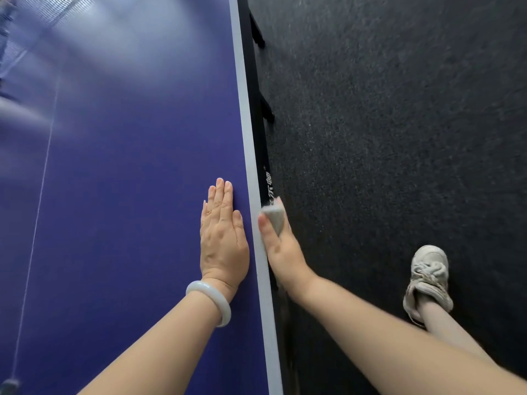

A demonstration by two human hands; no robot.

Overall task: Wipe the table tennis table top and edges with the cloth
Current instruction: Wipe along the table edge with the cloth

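Viewed from my remote station, I count two hands and one cloth: the left hand (224,238), wearing one pale bangle (209,302), lies flat with fingers straight on the blue table top (128,166), and the right hand (281,246) pinches the grey cloth (274,219) against the dark side edge (262,155), one shoe (427,283) nearby.

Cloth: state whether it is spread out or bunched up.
Bunched up. The cloth is a small grey wad gripped by the right hand against the table's side edge; no flat sheet shows.
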